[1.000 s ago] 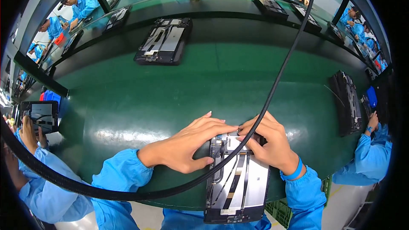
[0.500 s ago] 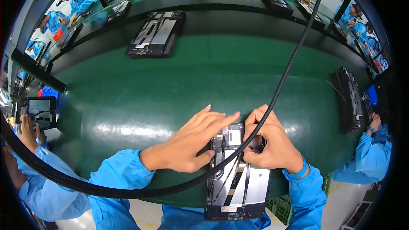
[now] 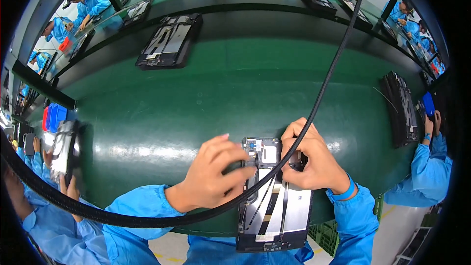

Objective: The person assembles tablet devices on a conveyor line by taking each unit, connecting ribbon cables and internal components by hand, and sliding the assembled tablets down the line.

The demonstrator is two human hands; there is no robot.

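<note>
An opened tablet lies at the table's front edge, its silver inside, dark ribbon cables and upper circuit parts facing up. Beside its upper left edge is my left hand, fingers bent and apart, slightly blurred, with nothing visible in it. My right hand is over the tablet's upper right corner, thumb and forefinger closed in a pinch. A dark part of the tablet shows between those fingers, but what they grip is hidden. A thick black cable crosses the view in front of the right fingers and the tablet.
Another opened tablet lies at the back left of the green table. Stacked dark tablets stand at the right. At the left, a co-worker handles a tablet near blue and red bins. A green crate stands below.
My left hand has drawn back from the tablet's top toward the left and me, its fingers going from stretched to bent. My right hand stays put. The left co-worker's tablet has tilted.
</note>
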